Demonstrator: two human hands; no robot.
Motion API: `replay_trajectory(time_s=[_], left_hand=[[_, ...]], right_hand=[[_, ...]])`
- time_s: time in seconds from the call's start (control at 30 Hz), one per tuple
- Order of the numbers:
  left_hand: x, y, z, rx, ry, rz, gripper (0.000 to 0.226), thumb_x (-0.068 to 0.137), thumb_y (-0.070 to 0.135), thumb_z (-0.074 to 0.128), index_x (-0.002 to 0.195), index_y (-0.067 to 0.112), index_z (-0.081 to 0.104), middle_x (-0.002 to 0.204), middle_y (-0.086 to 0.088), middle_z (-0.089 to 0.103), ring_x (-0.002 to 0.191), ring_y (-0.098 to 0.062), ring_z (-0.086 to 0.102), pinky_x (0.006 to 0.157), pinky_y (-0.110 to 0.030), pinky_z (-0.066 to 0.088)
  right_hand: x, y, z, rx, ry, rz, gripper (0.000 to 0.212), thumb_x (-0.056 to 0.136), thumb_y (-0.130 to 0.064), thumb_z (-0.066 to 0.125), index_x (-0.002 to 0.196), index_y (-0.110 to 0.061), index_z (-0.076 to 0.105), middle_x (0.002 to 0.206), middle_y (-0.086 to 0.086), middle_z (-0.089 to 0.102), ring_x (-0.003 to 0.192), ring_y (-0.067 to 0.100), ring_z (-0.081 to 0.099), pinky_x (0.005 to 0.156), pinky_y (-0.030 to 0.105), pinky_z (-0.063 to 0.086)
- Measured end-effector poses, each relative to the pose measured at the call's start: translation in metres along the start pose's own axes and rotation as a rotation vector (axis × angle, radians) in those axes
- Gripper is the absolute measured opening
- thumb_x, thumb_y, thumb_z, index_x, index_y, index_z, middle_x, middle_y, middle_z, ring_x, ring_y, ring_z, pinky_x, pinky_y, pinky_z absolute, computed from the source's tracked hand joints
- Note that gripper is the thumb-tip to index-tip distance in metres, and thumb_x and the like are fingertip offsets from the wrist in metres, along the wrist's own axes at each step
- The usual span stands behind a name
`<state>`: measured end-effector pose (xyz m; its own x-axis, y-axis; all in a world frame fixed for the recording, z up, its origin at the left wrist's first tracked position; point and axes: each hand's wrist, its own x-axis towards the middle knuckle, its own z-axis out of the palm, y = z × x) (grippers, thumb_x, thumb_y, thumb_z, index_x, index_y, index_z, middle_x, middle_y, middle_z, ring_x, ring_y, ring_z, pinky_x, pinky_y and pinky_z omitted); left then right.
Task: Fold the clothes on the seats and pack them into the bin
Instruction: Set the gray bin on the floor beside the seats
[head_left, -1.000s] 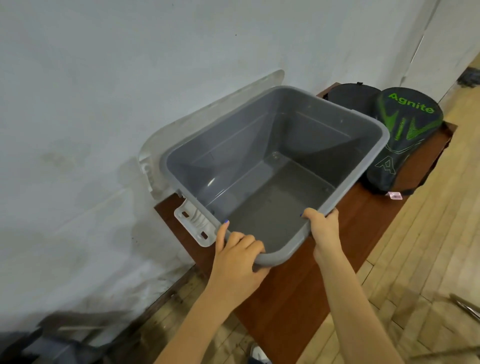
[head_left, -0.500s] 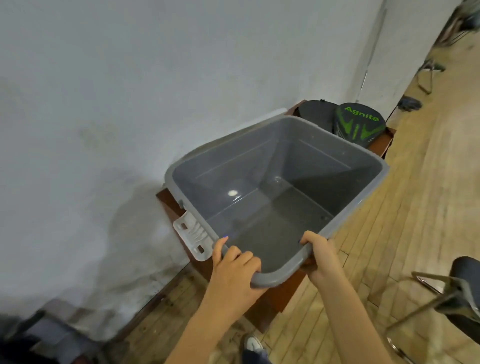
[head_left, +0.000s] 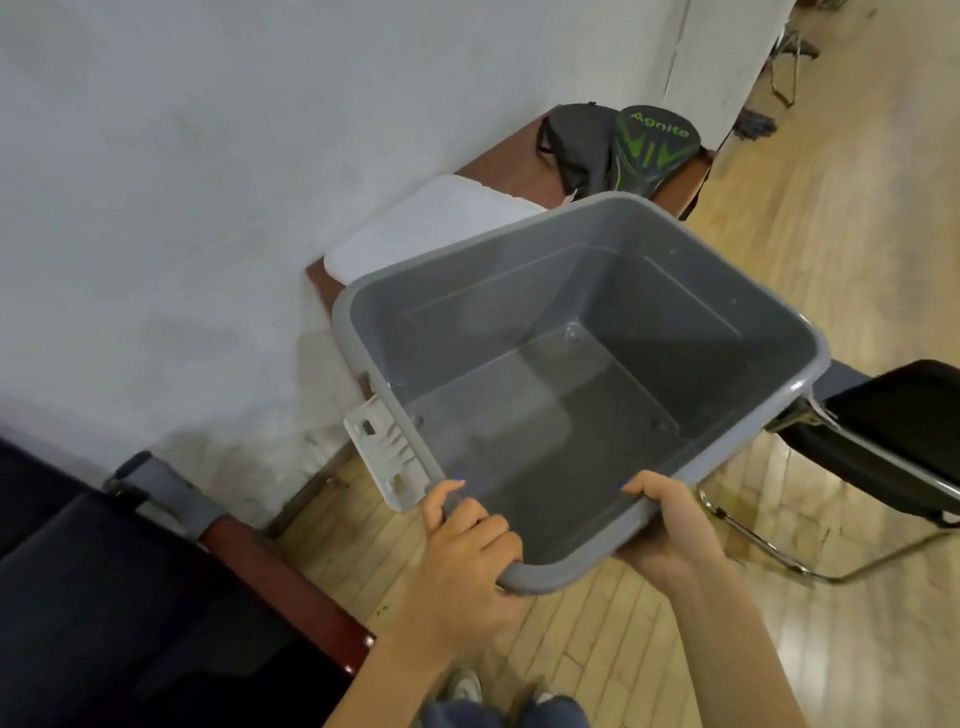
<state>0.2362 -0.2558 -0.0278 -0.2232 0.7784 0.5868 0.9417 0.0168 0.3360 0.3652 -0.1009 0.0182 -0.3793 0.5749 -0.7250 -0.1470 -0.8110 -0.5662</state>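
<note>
Grey plastic bin (head_left: 587, 374) is held up in the air by both hands at its near rim, over the wooden floor (head_left: 852, 249), tilted so the open top faces the camera. Interior shows only bare grey bottom and walls.

Left hand (head_left: 462, 551): fingers curled over the near-left corner of the rim, thumb up along the rim edge; firm grip on the bin. Right hand (head_left: 665, 525): thumb hooked over the rim into the bin, palm and remaining fingers under the rim on the outside; also gripping the bin.

White latch clip (head_left: 387, 460) hangs from the bin's left side, just beside the left hand, not touching it as far as can be judged.

Behind the bin: brown bench (head_left: 498, 166) against the white wall (head_left: 208, 156). White lid (head_left: 431, 223) lies flat on the bench, its near edge hidden by the bin. At the bench's far end, a black bag (head_left: 576, 140) and a black racket cover (head_left: 657, 145) with green "Agnite" lettering, touching each other.

Right of the bin: black chair (head_left: 904, 431) on a metal frame, its seat partly behind the bin's far-right corner. Lower left: dark seat (head_left: 93, 597) with a reddish-brown wooden arm (head_left: 280, 592). Person's shoe (head_left: 464, 686) visible at the bottom edge
</note>
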Motion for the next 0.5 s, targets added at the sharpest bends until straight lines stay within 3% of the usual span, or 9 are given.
replay_trajectory(time_s=[0.07,0.17,0.33,0.47,0.5], left_hand=[[-0.019,0.015,-0.007,-0.005,-0.008,0.032,0.012,0.059,0.014,0.057,0.051,0.018,0.049,0.055,0.007,0.042,0.069,-0.012,0.042,0.105,-0.036,0.027],[-0.043,0.038,-0.021,-0.007,-0.03,0.067,0.01,0.06,0.013,0.056,0.052,0.018,0.051,0.056,0.008,0.045,0.07,-0.011,0.043,0.105,-0.038,0.029],[-0.091,0.089,-0.038,0.014,-0.093,0.066,0.014,0.06,0.01,0.064,0.053,0.017,0.054,0.057,0.007,0.05,0.071,-0.013,0.048,0.109,-0.039,0.027],[-0.142,0.144,-0.045,-0.08,-0.121,-0.06,0.013,0.066,0.018,0.059,0.053,0.015,0.056,0.059,0.006,0.053,0.075,-0.011,0.05,0.111,-0.036,0.025],[-0.159,0.157,-0.045,-0.105,-0.132,-0.102,0.014,0.066,0.021,0.058,0.053,0.015,0.056,0.06,0.006,0.054,0.076,-0.011,0.051,0.11,-0.037,0.026]], right_hand=[[-0.021,0.006,-0.016,0.031,-0.004,0.013,0.022,0.083,0.0,0.042,0.096,-0.01,0.055,0.093,0.01,0.064,0.086,0.034,0.058,0.079,0.05,0.049],[-0.044,0.024,-0.044,0.012,0.007,0.052,0.025,0.078,0.003,0.038,0.095,-0.008,0.052,0.093,0.012,0.059,0.085,0.034,0.055,0.081,0.051,0.048],[-0.077,0.068,-0.104,0.053,-0.007,0.11,0.044,0.062,0.002,0.042,0.104,-0.009,0.047,0.1,0.013,0.054,0.089,0.034,0.054,0.063,0.046,0.058],[-0.127,0.098,-0.153,-0.012,-0.016,0.204,0.013,0.077,0.001,0.038,0.08,-0.011,0.043,0.081,0.01,0.044,0.075,0.03,0.046,0.06,0.044,0.056],[-0.14,0.106,-0.167,-0.036,0.006,0.233,0.016,0.081,0.0,0.037,0.072,-0.013,0.038,0.074,0.008,0.04,0.069,0.028,0.043,0.055,0.043,0.054]])
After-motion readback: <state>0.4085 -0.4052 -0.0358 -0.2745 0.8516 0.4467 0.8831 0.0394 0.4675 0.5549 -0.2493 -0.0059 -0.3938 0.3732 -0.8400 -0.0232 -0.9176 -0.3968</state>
